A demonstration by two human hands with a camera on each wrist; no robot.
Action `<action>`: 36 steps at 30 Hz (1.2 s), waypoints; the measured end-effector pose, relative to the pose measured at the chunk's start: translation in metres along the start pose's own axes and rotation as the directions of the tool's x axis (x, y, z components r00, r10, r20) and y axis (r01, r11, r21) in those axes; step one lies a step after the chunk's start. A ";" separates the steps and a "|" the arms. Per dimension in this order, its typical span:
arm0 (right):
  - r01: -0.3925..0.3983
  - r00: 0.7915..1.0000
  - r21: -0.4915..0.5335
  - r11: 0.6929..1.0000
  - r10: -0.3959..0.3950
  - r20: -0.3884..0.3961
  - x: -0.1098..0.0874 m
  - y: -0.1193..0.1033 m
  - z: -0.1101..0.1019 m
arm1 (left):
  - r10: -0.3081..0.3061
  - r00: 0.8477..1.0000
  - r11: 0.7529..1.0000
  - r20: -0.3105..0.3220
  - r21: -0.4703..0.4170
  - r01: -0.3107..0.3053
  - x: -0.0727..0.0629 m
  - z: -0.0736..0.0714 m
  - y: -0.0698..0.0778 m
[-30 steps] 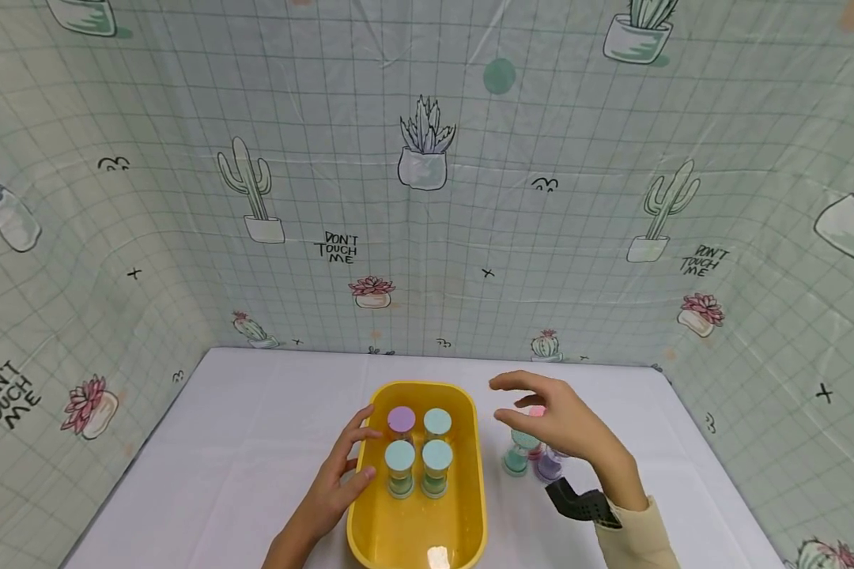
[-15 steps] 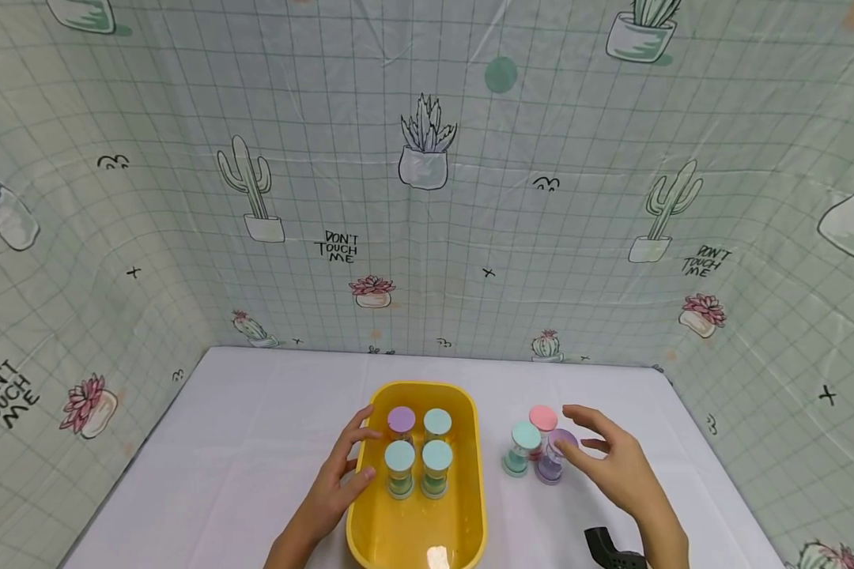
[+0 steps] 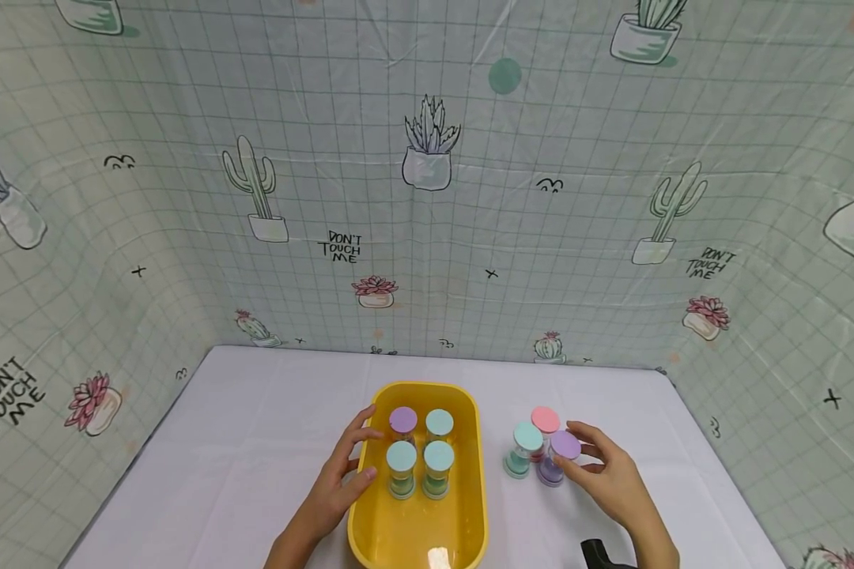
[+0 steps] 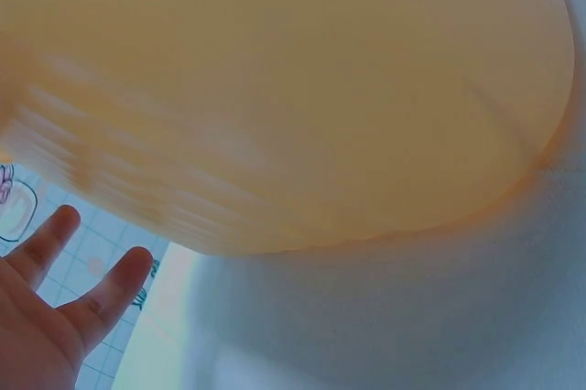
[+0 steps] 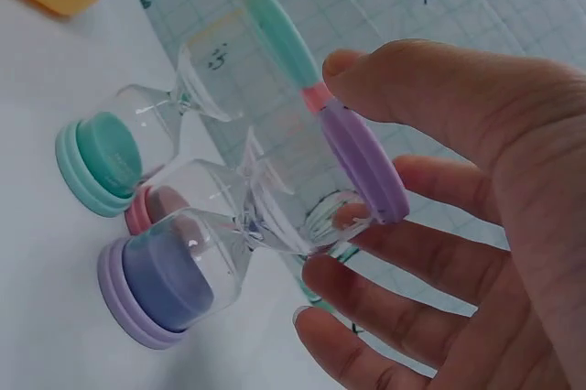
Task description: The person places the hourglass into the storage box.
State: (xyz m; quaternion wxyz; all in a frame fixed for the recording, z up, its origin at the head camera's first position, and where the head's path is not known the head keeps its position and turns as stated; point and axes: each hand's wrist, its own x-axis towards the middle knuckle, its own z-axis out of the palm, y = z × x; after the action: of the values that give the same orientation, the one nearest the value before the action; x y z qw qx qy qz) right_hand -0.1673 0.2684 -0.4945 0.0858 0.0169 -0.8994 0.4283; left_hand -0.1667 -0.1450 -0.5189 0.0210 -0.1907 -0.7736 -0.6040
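Note:
My right hand [image 3: 605, 474] has its thumb and fingers around the purple cap of an hourglass [image 3: 551, 472], which stands upright on the table. In the right wrist view, that purple-capped hourglass [image 5: 169, 285] shows purple sand in its lower bulb, and the thumb lies by the cap's edge. Close beside it stand a teal hourglass [image 3: 518, 462] and a pink hourglass [image 3: 545, 420], partly hidden. My left hand [image 3: 334, 482] rests at the left rim of a yellow tray [image 3: 413, 537], fingers loosely spread. The left wrist view shows two fingers [image 4: 105, 294] beside the tray's blurred side.
Inside the tray stand several hourglasses: a purple-capped one [image 3: 402, 420] at back left and light-blue-capped ones [image 3: 438, 457]. White cloth [image 3: 270, 411] covers the table. A patterned curtain [image 3: 427, 237] rises behind it and along both sides.
My right hand has moved from above the loose hourglasses to their right side, then closed in around the purple one's cap. The left hand and tray have kept their places.

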 end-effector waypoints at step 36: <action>-0.130 0.991 0.036 0.991 0.128 0.046 -0.002 -0.001 -0.004 | 0.009 1.000 1.000 -0.003 0.007 -0.009 0.000 -0.001 -0.002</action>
State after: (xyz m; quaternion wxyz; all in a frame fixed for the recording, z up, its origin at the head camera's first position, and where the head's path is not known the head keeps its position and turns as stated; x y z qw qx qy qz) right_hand -0.1651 0.2709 -0.4920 0.0378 -0.0303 -0.8918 0.4498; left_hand -0.1678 -0.1461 -0.5207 0.0257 -0.1930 -0.7747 -0.6015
